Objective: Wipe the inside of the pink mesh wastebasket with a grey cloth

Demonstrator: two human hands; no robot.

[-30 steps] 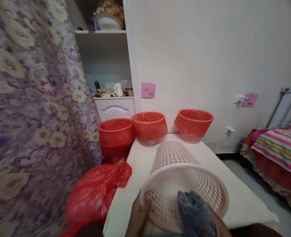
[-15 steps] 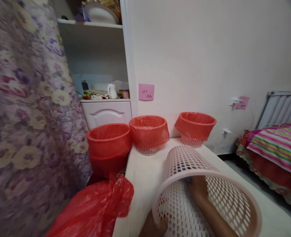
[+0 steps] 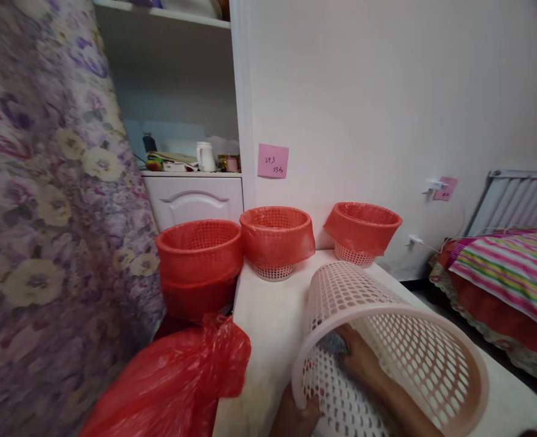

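Pink perforated basket (image 3: pixel 387 346): plastic, round-holed lattice, lying tipped on its side on white table (image 3: pixel 268 315). Left hand (image 3: pixel 296 419) gripping its near rim; right hand (image 3: pixel 362 358) inside, grip cannot be told. Behind it, pink note (image 3: pixel 273 161) reads "243".

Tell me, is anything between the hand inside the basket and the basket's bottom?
Yes. A grey cloth lies under the right hand, pressed toward the closed end of the pink basket. The left hand grips the rim directly, nothing between.
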